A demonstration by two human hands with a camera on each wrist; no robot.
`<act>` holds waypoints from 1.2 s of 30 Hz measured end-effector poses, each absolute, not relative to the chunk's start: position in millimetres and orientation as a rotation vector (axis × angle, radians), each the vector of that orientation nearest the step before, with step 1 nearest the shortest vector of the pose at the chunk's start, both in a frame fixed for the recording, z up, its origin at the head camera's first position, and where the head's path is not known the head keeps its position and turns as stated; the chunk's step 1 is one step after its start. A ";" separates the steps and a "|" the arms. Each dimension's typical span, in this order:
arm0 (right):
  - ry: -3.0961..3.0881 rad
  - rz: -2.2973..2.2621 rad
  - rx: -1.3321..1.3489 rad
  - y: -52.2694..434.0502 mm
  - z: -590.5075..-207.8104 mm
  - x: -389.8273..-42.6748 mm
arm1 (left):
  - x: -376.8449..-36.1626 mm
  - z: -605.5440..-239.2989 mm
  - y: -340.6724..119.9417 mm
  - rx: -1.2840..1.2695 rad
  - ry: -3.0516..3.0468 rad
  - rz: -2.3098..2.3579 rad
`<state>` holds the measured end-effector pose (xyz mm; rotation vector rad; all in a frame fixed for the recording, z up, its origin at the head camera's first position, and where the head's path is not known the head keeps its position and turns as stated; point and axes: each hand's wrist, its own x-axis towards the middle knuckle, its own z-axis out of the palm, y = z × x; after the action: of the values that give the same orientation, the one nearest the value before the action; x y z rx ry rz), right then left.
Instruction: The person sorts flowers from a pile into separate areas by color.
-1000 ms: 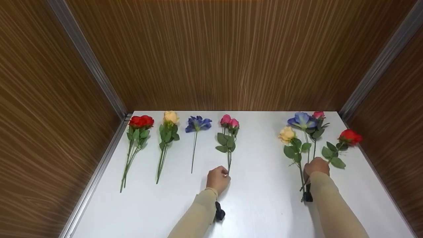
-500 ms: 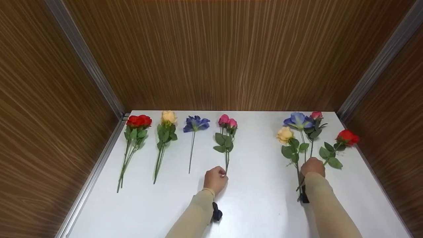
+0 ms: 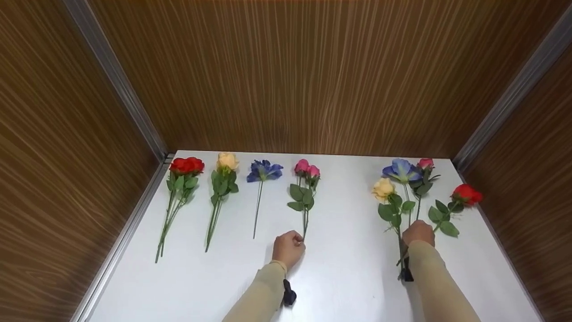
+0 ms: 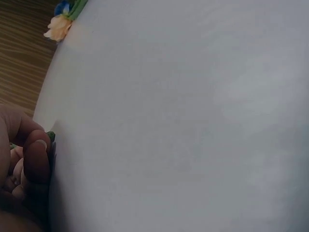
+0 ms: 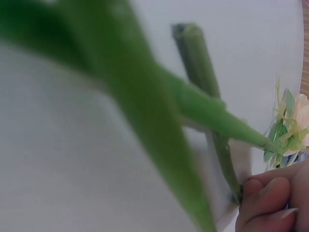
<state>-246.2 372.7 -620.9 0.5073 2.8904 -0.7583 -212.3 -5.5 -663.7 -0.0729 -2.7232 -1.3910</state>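
My left hand (image 3: 289,247) pinches the bottom end of the pink rose stems (image 3: 305,197), which lie flat on the white table (image 3: 348,268). In the left wrist view my fingertips (image 4: 36,154) close on the green stem end (image 4: 50,137). My right hand (image 3: 418,232) grips a fanned bunch of stems on the table: a yellow rose (image 3: 383,188), a blue flower (image 3: 401,169), a pink bud (image 3: 425,163) and a red rose (image 3: 466,194). Blurred green stems (image 5: 203,77) fill the right wrist view, with my fingers (image 5: 270,203) at the bottom right.
Laid out in a row to the left are red roses (image 3: 187,166), a yellow rose (image 3: 226,161) and a blue flower (image 3: 264,171). Wood-grain walls (image 3: 286,76) enclose the table at the back and on both sides. A metal strip (image 3: 129,228) runs along its left edge.
Both hands keep their holds and barely move. The head view has shifted, so everything sits slightly lower and further left in the picture.
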 end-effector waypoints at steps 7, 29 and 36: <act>2.907 -0.758 0.503 375.7 -621.6 -247.0 | -213.3 -664.4 -5.8 -0.103 -2.712 -1.425; 2.868 -0.741 0.540 368.1 -622.9 -249.6 | -211.0 -665.0 -18.9 -0.130 -2.732 -1.487; 2.851 -0.756 0.507 378.0 -623.9 -252.3 | -212.3 -660.0 -17.7 -0.082 -2.760 -1.619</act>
<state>-252.3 378.0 -623.9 0.5072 2.8515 -0.7562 -212.3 -17.7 -660.0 -0.0817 -2.7597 -1.6193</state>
